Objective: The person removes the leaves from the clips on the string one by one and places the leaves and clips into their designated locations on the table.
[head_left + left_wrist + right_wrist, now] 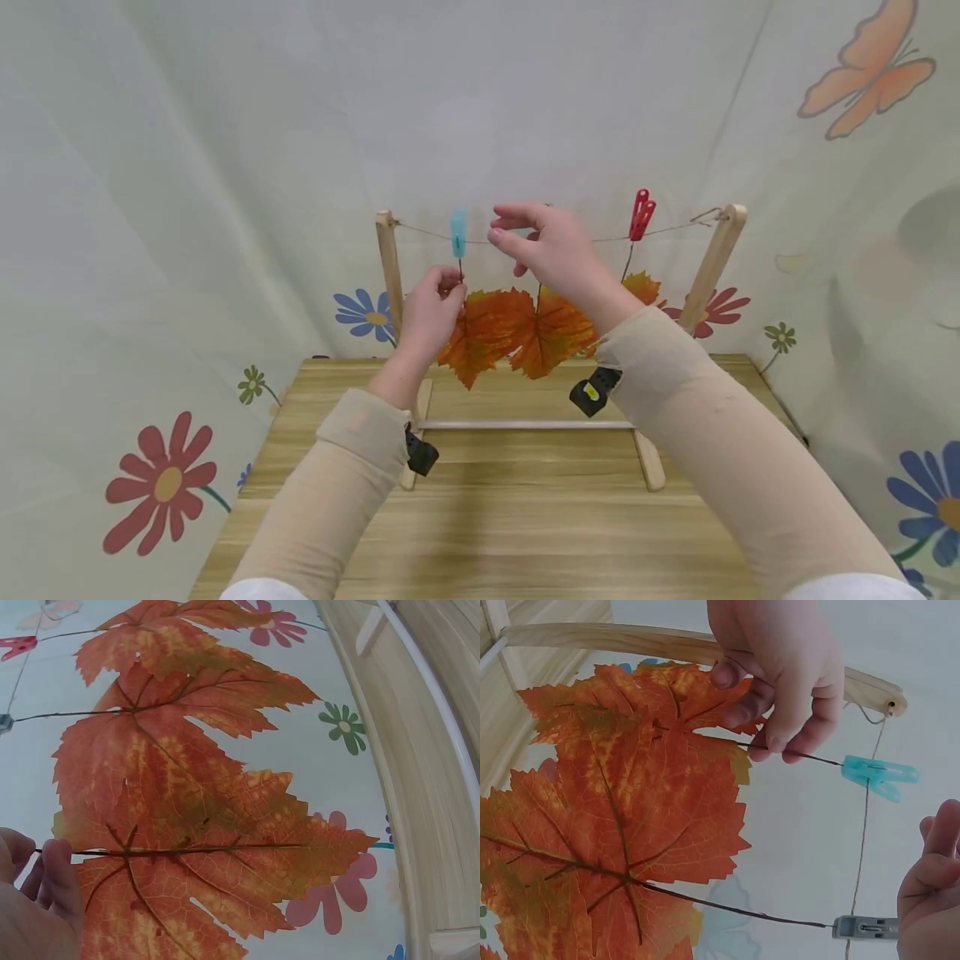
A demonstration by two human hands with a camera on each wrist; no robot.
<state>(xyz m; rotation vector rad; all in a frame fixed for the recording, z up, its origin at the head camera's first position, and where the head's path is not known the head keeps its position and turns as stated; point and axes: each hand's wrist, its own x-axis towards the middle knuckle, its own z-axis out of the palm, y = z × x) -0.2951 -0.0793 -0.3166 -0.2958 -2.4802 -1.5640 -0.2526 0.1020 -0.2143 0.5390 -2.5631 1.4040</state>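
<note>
A light blue clothespin point(458, 233) hangs on the string and clips the stem of the leftmost orange leaf point(471, 342). My left hand point(431, 312) pinches that stem point(817, 758) just below the pin. Beside the blue pin, my right hand point(558, 250) is raised at the string, fingers apart and loosely bent, with nothing visible between them. In the right wrist view, a grey clothespin point(862, 927) holds the middle leaf's stem, its end partly hidden by my right hand point(934, 885). At the right, a red clothespin point(641, 217) holds a third leaf point(643, 287).
The string point(611, 240) runs between two wooden posts point(389, 258) point(712, 271). A white rod point(525, 425) joins the frame's feet low down. The frame stands on a wooden table point(525, 517), before a pale cloth with printed flowers and a butterfly.
</note>
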